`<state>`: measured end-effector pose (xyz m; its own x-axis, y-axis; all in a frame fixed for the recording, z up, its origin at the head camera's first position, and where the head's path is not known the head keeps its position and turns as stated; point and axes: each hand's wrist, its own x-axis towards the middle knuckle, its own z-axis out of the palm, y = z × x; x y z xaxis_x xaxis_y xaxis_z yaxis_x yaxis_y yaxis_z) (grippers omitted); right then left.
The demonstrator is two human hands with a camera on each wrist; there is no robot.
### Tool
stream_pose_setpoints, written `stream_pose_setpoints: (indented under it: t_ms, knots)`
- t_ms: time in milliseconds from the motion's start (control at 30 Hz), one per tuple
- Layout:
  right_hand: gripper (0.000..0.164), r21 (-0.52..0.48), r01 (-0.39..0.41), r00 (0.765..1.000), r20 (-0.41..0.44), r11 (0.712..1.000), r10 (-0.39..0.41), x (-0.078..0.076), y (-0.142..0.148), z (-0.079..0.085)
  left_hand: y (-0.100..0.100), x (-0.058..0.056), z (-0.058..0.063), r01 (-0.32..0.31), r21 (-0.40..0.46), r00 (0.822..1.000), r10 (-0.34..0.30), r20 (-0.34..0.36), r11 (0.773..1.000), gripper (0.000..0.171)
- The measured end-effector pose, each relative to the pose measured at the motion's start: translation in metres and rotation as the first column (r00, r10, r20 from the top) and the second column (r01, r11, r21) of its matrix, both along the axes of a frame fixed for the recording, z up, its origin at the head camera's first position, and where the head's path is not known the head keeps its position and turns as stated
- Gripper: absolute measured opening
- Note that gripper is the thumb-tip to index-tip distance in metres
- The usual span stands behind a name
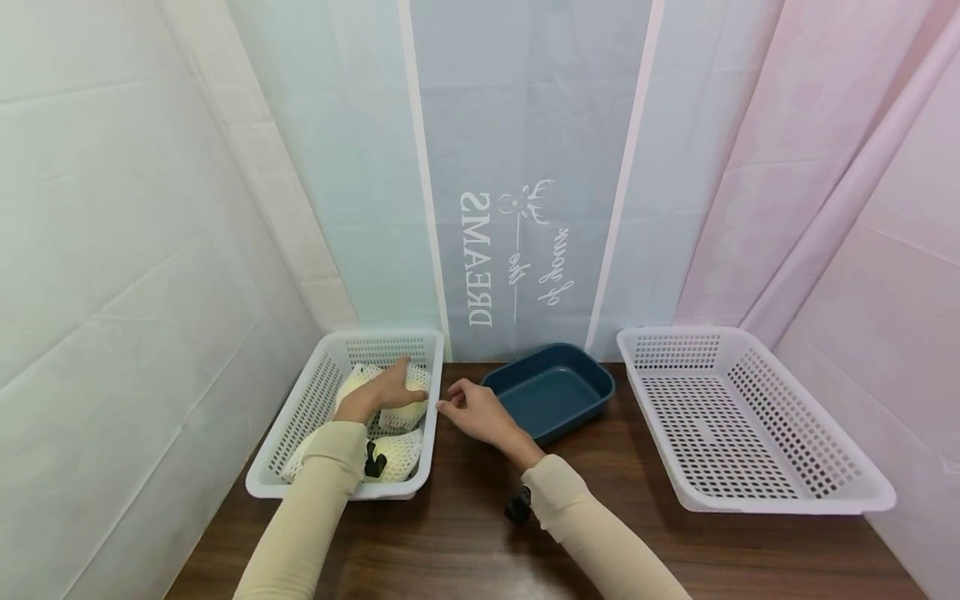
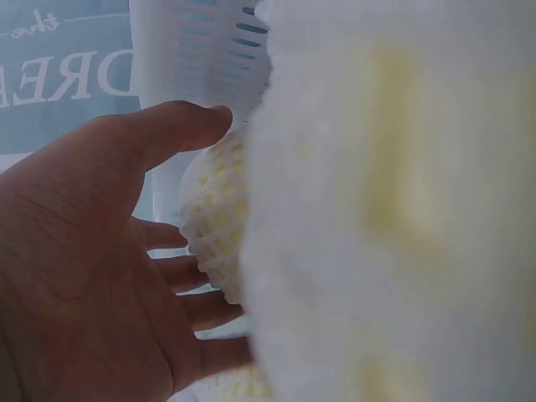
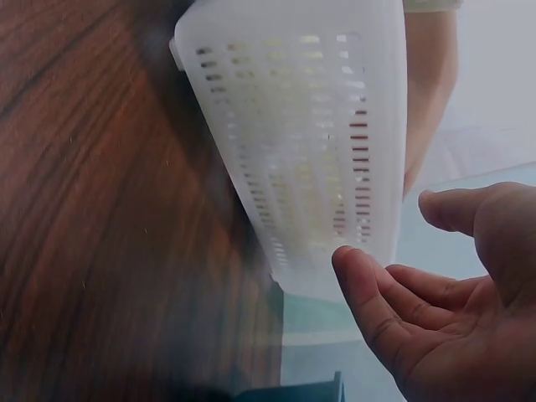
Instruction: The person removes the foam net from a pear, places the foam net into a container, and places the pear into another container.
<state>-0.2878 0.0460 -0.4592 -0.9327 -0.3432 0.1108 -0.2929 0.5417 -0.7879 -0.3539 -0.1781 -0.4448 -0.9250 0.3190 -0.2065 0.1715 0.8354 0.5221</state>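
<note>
My left hand (image 1: 382,392) reaches into the white perforated basket (image 1: 431,450) on the left. Its fingers and thumb are spread around a pale yellow, roundish item in a white foam net (image 1: 405,417). In the left wrist view the thumb lies over the top of this netted item (image 2: 216,205) and fairly straight fingers run to its side. Another foam-netted piece (image 2: 402,201) fills that view's right side, blurred. My right hand (image 1: 480,412) hovers just outside the basket's right rim, holding nothing, with thumb and fingers apart (image 3: 444,310).
More foam-netted items (image 1: 401,458) lie in the left basket. A dark blue rectangular bin (image 1: 555,396) stands behind my right hand. Farther right is a second white perforated basket (image 1: 787,505). All stand on a brown wooden table (image 1: 450,550), with fabric walls (image 1: 517,100) around.
</note>
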Motion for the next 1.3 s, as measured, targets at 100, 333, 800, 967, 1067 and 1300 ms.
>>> stream_pose_setpoints:
  t_ms: [100, 333, 800, 967, 1067, 1300]
  knots:
    - [0.043, -0.052, -0.010, 0.998, 0.053, 0.999, 0.013, 0.002, -0.004, -0.001, 0.001, 0.001, 0.000, 0.003, 0.001, 1.000, -0.003, 0.008, 1.000, 0.099]
    - [0.043, -0.117, -0.006, 0.992, 0.128, 0.993, 0.021, 0.005, -0.013, -0.002, 0.000, 0.003, 0.000, 0.000, 0.014, 0.999, -0.001, 0.033, 1.000, 0.102]
    - [0.032, -0.217, 0.040, 0.978, 0.209, 0.975, 0.006, 0.004, -0.023, -0.008, 0.001, 0.004, -0.002, -0.055, 0.016, 0.993, 0.054, 0.104, 0.998, 0.105]
    - [0.030, -0.286, 0.078, 0.966, 0.259, 0.955, -0.001, 0.002, -0.025, -0.010, 0.000, 0.005, -0.004, -0.068, 0.006, 0.990, 0.067, 0.122, 0.998, 0.102]
    - [0.029, -0.333, 0.097, 0.955, 0.297, 0.938, 0.007, 0.002, -0.026, -0.009, 0.000, 0.005, -0.004, -0.076, 0.008, 0.989, 0.074, 0.131, 0.997, 0.103]
    - [0.031, -0.398, 0.120, 0.938, 0.345, 0.910, 0.027, 0.005, -0.027, -0.004, -0.001, 0.004, -0.004, -0.071, -0.025, 0.986, 0.074, 0.148, 0.997, 0.104]
